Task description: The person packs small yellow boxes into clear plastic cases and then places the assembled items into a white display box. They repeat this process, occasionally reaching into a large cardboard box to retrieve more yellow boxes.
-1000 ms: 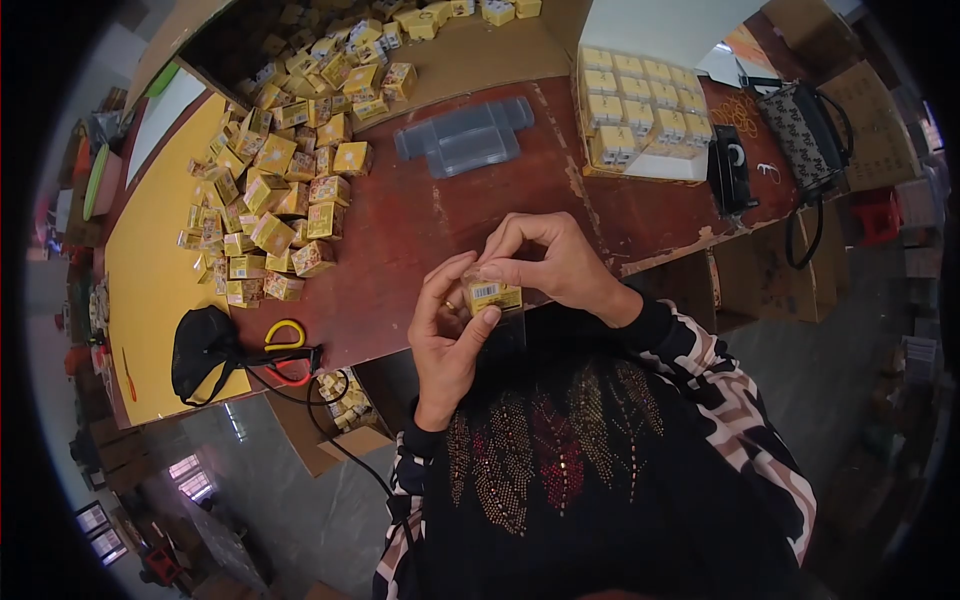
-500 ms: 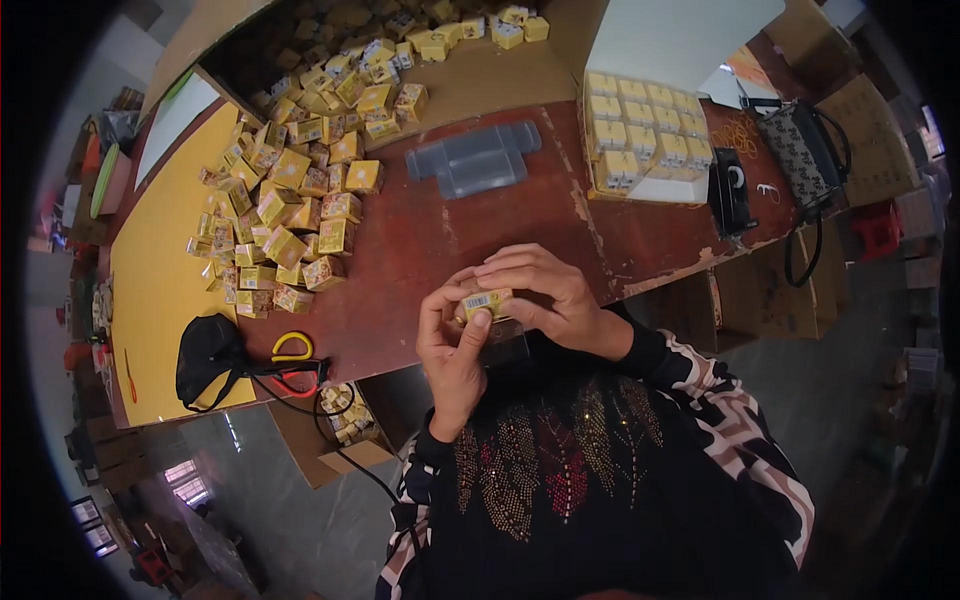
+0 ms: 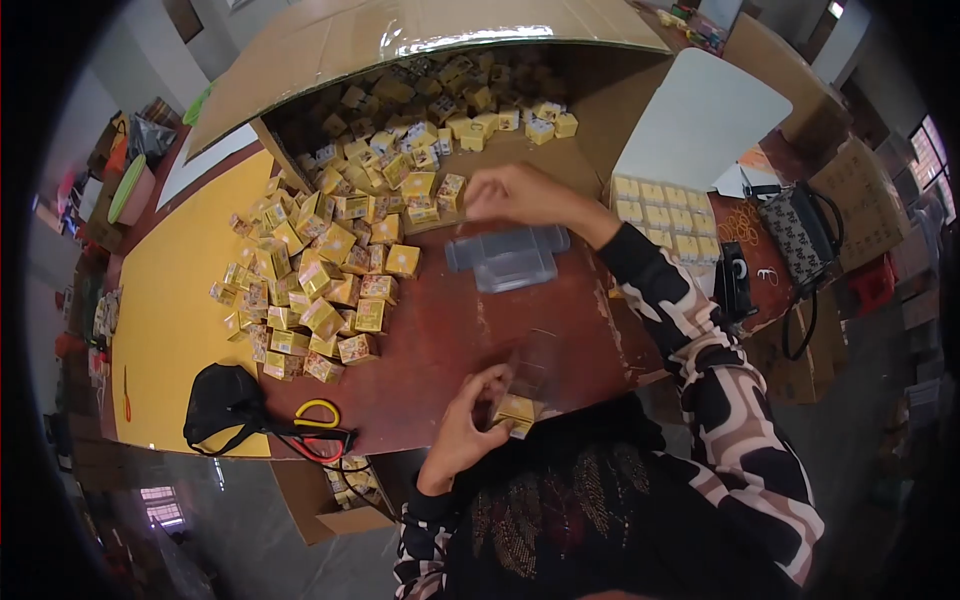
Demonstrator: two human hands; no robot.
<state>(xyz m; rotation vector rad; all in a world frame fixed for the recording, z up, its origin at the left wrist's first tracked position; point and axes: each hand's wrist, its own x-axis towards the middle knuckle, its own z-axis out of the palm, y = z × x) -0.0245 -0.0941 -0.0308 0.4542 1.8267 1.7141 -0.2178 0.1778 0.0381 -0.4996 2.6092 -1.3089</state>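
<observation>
Near the table's front edge my left hand [image 3: 468, 428] grips a small yellow box [image 3: 517, 411], with a clear plastic piece [image 3: 535, 362] standing up beside it. My right hand [image 3: 515, 194] reaches out over the table, its fingers curled beside the pile; whether they hold anything is hidden. Close to its fingertips lies a small yellow box [image 3: 450, 190] at the edge of the pile of yellow boxes [image 3: 322, 272]. Below that hand, clear plastic trays [image 3: 507, 257] rest on the red table [image 3: 430, 350].
A large cardboard carton [image 3: 400, 30] full of small boxes lies open behind the pile. At the right are a white box with rows of yellow boxes [image 3: 665, 208], a black bag [image 3: 803, 233] and rubber bands [image 3: 740, 222]. Scissors [image 3: 318, 413] and a black pouch [image 3: 222, 400] sit front left.
My right hand has left the yellow box and moved up toward the pile. My left hand still holds the box, now with clear plastic upright beside it. The view has shifted, showing more of the carton.
</observation>
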